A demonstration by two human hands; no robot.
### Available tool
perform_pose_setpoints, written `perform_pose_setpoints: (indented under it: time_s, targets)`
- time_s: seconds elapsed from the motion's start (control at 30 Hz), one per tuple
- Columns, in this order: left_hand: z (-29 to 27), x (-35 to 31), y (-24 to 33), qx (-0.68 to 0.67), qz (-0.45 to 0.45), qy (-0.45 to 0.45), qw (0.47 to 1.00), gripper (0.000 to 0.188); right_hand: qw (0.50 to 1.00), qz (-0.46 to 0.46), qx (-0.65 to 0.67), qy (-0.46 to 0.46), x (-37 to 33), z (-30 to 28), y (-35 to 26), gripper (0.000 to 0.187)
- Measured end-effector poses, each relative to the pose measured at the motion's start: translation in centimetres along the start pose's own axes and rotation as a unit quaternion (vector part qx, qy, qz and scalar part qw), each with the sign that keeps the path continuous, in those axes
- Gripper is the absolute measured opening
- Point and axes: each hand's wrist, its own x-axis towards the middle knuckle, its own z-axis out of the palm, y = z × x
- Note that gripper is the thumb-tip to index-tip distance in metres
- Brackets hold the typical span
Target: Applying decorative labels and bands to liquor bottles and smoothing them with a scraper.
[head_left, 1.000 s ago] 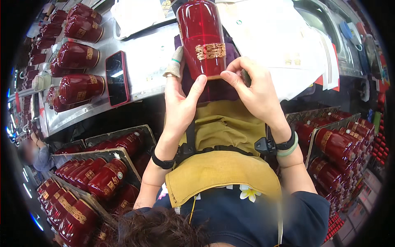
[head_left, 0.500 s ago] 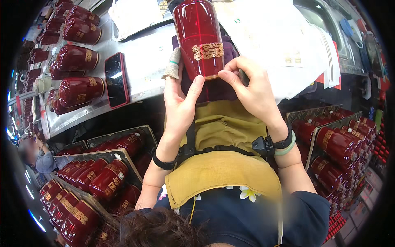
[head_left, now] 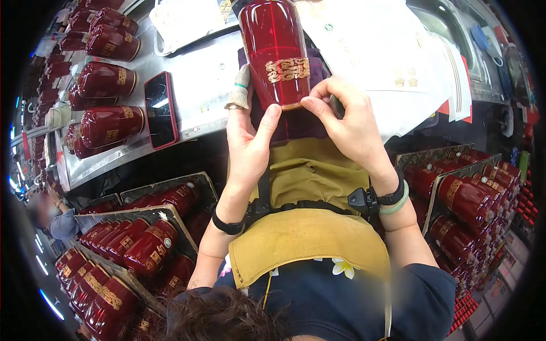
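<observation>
A glossy dark red bottle (head_left: 272,42) with a raised gold ornament (head_left: 287,69) lies over a dark purple cloth (head_left: 319,69), its near end toward me. Thin red light lines cross its surface. My left hand (head_left: 250,133) grips its left side, thumb at the near rim; one finger wears a pale fabric cover (head_left: 239,88) with a green band. At the near right corner, my right hand (head_left: 348,119) pinches the bottle's edge with thumb and forefinger, the other fingers curled. A small dark thing beside that palm is mostly hidden.
More red bottles (head_left: 114,126) line the table's left side beside a phone (head_left: 161,111). White printed sheets (head_left: 381,62) cover the right side. Crates of red bottles (head_left: 151,247) stand low on my left, others (head_left: 463,199) on my right. Another person (head_left: 62,224) is at far left.
</observation>
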Motion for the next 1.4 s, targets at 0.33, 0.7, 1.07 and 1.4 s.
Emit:
perform_pose_setpoints:
  time_s: [0.33,0.7,1.07,1.4]
  targets:
    - [-0.4,-0.8,-1.4,0.326,0.326,0.097,0.882,0.036,1.0,0.011,0.0,0.002,0.1,0.2,-0.2,0.02]
    - [-0.3,0.0,-2.3,0.397,0.392,0.092,0.825,0.025,0.996,0.006,-0.039,-0.075,0.6,-2.3,0.9,0.024]
    - [-0.1,-0.5,-2.5,0.466,0.421,0.124,0.768,0.03,0.995,-0.006,0.033,-0.09,0.9,-2.3,2.3,0.021]
    - [-0.2,0.4,-2.2,0.384,0.407,0.087,0.824,0.027,0.995,0.01,0.035,-0.091,0.6,-2.6,1.2,0.022]
